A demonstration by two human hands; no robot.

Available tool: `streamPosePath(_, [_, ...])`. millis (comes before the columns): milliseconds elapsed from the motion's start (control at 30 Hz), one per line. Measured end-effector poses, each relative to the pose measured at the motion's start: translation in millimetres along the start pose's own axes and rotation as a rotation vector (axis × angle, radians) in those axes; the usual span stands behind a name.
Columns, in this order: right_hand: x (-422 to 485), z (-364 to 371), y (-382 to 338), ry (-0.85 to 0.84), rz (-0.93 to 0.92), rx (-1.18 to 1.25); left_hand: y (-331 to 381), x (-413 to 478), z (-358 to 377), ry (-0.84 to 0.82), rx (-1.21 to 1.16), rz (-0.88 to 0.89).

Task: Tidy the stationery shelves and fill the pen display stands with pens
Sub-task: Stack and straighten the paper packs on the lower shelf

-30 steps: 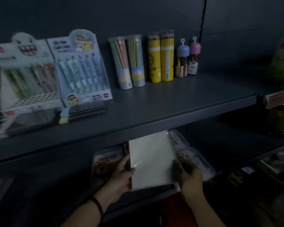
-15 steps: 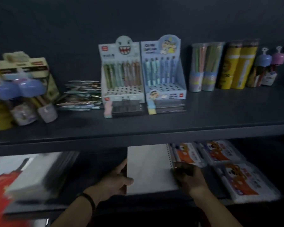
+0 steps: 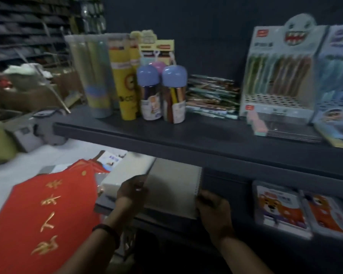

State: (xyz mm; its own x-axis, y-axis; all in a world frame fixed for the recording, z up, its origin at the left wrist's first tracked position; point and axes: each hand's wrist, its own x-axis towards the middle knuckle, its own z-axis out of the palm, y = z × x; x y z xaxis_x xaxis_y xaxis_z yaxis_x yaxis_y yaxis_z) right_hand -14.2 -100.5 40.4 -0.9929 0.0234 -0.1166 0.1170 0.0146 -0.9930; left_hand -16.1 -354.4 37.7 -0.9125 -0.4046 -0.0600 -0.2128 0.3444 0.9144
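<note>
On the lower shelf I hold a white spiral notebook (image 3: 174, 190) by both sides: my left hand (image 3: 132, 189) grips its left edge and my right hand (image 3: 212, 206) grips the spiral edge on the right. Left of it, touching, lies a stack of white notebooks (image 3: 127, 171). On the upper shelf (image 3: 186, 139) a white pen display stand (image 3: 277, 76) with a toothy ghost face holds several pens, and a blue pen display stand (image 3: 339, 76) stands to its right at the frame edge. A heap of loose pens (image 3: 212, 95) lies left of the white stand.
Pencil tubes (image 3: 125, 80) and two blue-capped pencil jars (image 3: 162, 91) stand at the upper shelf's left end. Fox-print packs (image 3: 279, 208) lie on the lower shelf at right. Red paper with gold characters (image 3: 48, 214) lies at lower left. Boxes clutter the floor at far left.
The view has swung left, so the display stands now sit at the right. The notebook, held in both hands, has moved left up against the white stack.
</note>
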Motion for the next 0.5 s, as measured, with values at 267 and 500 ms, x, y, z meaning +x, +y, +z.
streamPosePath(267, [58.2, 123.4, -22.0, 0.034, -0.017, -0.143, -10.5, 70.2, -72.8, 0.163, 0.106, -0.028])
streamPosePath(500, [96.7, 172.1, -1.8, 0.026, 0.055, -0.265, -27.1, 81.6, -63.2, 0.284, 0.159, 0.108])
